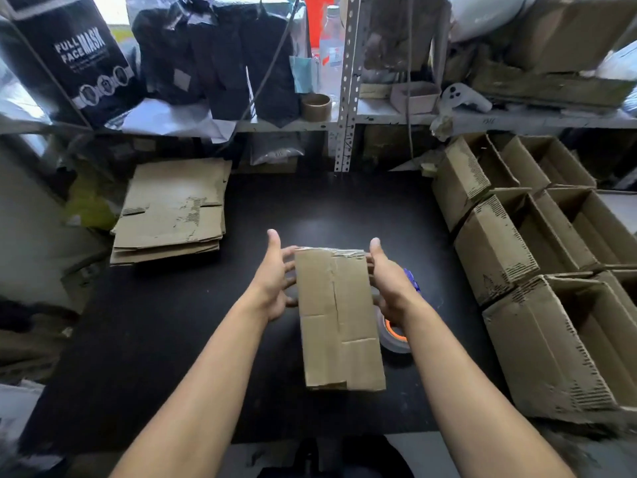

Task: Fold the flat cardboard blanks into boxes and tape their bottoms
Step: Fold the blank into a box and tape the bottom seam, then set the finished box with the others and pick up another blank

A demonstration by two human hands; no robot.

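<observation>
Two hands flank a cardboard box at the centre of a black table in the head view: the left hand at 9 o'clock, the right hand at 3 o'clock, thumbs raised, fingers spread along its sides. Whether they grip or merely touch is unclear. Bare tabletop lies open at 7 o'clock. Flat blanks are stacked at 10 o'clock; finished boxes crowd the 3 o'clock edge. A tape roll is half hidden behind the right wrist.
</observation>
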